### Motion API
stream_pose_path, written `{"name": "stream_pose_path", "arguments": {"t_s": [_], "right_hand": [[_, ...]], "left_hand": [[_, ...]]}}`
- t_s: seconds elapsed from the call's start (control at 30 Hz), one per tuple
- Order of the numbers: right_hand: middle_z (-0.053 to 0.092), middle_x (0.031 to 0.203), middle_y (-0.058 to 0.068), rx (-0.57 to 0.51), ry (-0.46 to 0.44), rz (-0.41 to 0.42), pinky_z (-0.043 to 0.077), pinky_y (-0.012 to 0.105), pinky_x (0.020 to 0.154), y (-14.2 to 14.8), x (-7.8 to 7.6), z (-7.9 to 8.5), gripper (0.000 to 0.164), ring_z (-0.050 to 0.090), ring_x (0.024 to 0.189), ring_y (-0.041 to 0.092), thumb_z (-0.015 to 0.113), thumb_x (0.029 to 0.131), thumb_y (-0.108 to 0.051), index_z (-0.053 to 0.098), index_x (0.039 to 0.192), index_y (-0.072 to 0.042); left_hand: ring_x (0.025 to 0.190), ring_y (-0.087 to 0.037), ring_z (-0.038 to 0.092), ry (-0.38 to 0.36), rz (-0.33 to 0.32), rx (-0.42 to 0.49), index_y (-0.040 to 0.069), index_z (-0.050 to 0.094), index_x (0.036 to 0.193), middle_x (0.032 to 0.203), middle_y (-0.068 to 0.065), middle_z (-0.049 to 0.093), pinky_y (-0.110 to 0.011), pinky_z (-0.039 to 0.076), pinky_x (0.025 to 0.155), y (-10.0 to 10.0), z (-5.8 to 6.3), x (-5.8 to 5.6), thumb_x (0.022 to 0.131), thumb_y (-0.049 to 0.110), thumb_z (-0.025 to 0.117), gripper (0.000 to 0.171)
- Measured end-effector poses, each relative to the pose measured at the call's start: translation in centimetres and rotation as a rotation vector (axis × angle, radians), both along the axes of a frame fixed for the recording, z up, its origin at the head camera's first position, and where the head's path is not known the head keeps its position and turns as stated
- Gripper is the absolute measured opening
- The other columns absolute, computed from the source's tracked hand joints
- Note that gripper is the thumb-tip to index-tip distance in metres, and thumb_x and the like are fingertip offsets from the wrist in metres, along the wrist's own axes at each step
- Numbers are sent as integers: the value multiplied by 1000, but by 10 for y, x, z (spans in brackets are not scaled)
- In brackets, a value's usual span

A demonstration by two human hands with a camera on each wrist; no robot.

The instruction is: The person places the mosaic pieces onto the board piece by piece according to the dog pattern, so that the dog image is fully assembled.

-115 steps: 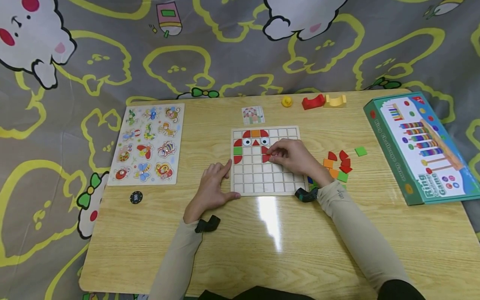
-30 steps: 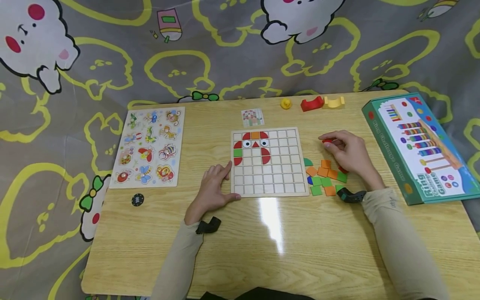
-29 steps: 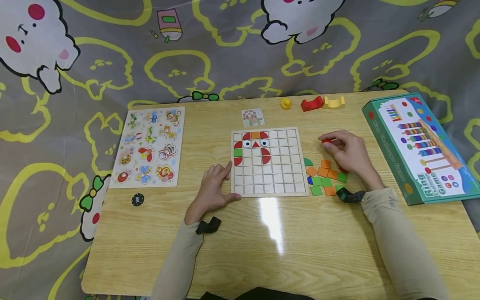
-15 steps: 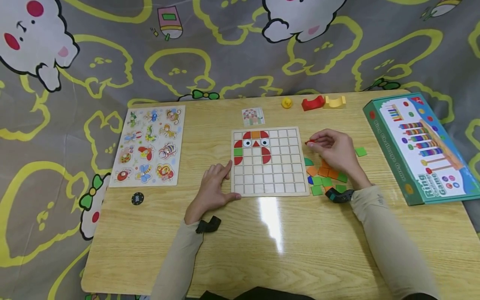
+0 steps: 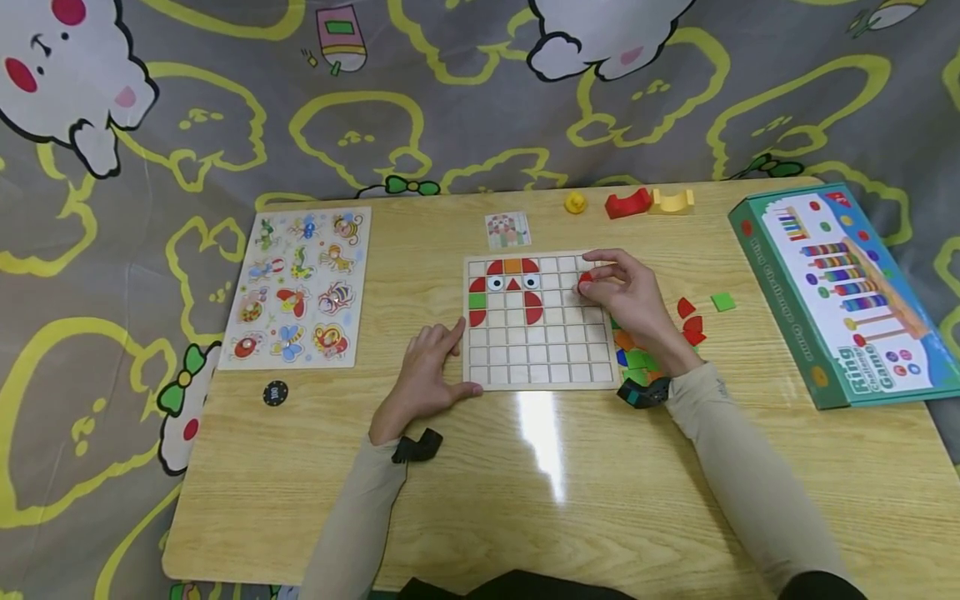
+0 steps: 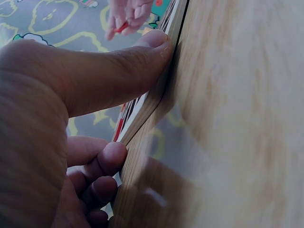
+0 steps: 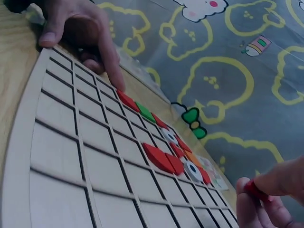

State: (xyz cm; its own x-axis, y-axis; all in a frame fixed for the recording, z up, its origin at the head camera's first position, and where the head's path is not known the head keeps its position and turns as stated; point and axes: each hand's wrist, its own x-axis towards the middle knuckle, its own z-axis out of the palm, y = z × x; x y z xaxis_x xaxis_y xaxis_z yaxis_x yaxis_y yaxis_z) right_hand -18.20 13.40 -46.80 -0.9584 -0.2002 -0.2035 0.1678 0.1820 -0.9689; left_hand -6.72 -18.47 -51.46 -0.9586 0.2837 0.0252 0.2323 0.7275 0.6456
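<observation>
A wooden grid board [image 5: 551,357] lies mid-table, partly filled with red, orange and green tiles and two round eye tiles [image 5: 495,283] in its upper left. My left hand [image 5: 423,371] rests at the board's lower left corner, thumb along the front edge and index fingertip at the left edge. Between thumb and fingers of my right hand [image 5: 630,300] a small red tile [image 7: 259,191] is pinched, held over the board's upper right. Its full outline is hidden by the fingers. Loose green, orange, blue and red tiles [image 5: 693,327] lie right of the board, partly under the right hand.
A picture card [image 5: 507,230] lies behind the board. Farther back are a small yellow duck [image 5: 575,202] and red and yellow curved blocks [image 5: 628,203]. An insect puzzle board [image 5: 294,287] and black chip [image 5: 275,393] are left; a green game box [image 5: 851,296] is right.
My right hand set a red tile on the board, went to the loose pile, pinched another red tile and has carried it left over the board. The left hand has stayed in place.
</observation>
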Motion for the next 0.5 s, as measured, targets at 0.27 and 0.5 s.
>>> {"name": "stream_pose_path", "arguments": {"t_s": [0.27, 0.5], "right_hand": [[66, 106, 9, 59, 93, 30, 53, 25, 77, -27, 0, -3, 29, 66, 94, 24, 72, 91, -20, 68, 116, -6], [70, 103, 12, 63, 143, 48, 54, 24, 75, -49, -4, -11, 32, 69, 88, 23, 77, 87, -22, 70, 114, -5]], "left_hand": [[90, -18, 34, 11, -12, -2, 8, 33, 154, 93, 1, 44, -33, 26, 82, -1, -2, -1, 69, 50, 87, 108], [89, -18, 35, 28, -18, -8, 7, 34, 154, 93, 2, 44, -33, 27, 82, -2, -4, -1, 68, 50, 87, 109]]}}
